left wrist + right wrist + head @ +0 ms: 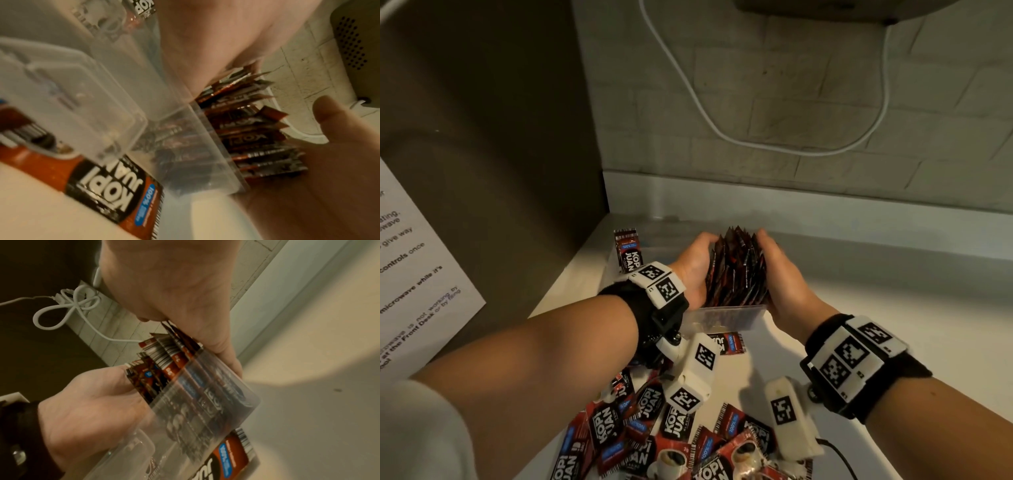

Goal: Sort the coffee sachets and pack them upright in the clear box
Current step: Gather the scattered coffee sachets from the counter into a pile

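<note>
A shared pantry: white counter (893, 308), tiled wall (808, 102), and a microwave-rules notice (417, 274) at left of frame

head view above, wrist views close, sharing sachets (736, 270)

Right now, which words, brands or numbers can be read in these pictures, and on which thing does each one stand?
"KOPI JUAN": loose sachets on the counter.
"100%": blue patch on the sachet left of the clear box.
"controls once", "microwave while it's", "Front Desk": paper notice; its other lines are cut off or blurred.
Upright bundle between left hand and right hand: unreadable from above.
</note>
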